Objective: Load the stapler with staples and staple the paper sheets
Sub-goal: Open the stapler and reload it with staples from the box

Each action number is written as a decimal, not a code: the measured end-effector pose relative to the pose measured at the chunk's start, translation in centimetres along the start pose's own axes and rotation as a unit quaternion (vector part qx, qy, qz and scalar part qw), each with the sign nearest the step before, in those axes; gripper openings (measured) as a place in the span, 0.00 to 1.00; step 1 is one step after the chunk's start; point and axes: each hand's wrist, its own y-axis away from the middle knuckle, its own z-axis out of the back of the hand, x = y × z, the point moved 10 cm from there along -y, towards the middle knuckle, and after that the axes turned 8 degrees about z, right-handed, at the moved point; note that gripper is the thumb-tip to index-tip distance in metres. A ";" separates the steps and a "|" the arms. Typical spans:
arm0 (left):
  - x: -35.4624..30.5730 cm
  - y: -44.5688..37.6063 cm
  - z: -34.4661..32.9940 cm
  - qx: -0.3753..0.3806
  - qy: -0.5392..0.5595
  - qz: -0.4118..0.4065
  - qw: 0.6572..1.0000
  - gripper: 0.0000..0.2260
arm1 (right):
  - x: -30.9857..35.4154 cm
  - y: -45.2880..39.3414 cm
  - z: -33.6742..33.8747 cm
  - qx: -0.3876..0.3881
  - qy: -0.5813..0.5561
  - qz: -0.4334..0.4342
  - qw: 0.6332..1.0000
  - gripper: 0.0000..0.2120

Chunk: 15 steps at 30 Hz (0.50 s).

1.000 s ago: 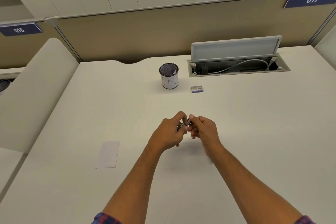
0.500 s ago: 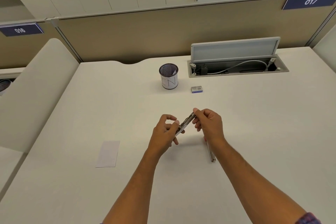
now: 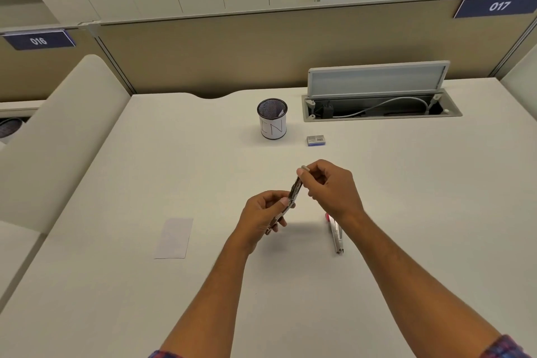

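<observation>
I hold a slim dark metal stapler (image 3: pixel 294 197) above the middle of the desk, stretched out long and tilted. My left hand (image 3: pixel 261 216) pinches its lower end and my right hand (image 3: pixel 328 186) pinches its upper end. A small blue-and-grey staples box (image 3: pixel 316 140) lies further back on the desk. A white paper sheet (image 3: pixel 174 238) lies flat to the left of my left arm. A thin silver piece with a pink end (image 3: pixel 336 237) rests on the desk under my right wrist; I cannot tell what it is.
A mesh pen cup (image 3: pixel 272 119) with a white label stands behind my hands. An open cable tray (image 3: pixel 377 109) with its lid raised sits at the back right. A beige partition (image 3: pixel 261 52) closes the desk's far edge, and a padded divider (image 3: pixel 58 131) stands at the left.
My hands were close together around the stapler; they have moved apart and the stapler now spans between them, more upright. The silver piece under my right wrist has come into view.
</observation>
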 end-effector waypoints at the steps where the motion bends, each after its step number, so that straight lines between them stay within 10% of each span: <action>1: 0.1 0.0 0.2 -0.001 -0.001 0.000 1.000 0.09 | -0.3 0.1 0.0 0.005 -0.012 -0.008 1.000 0.07; 15: -0.9 0.1 2.1 -0.118 -0.310 -0.067 0.941 0.21 | -5.5 1.3 -2.4 0.244 0.051 -0.092 0.964 0.11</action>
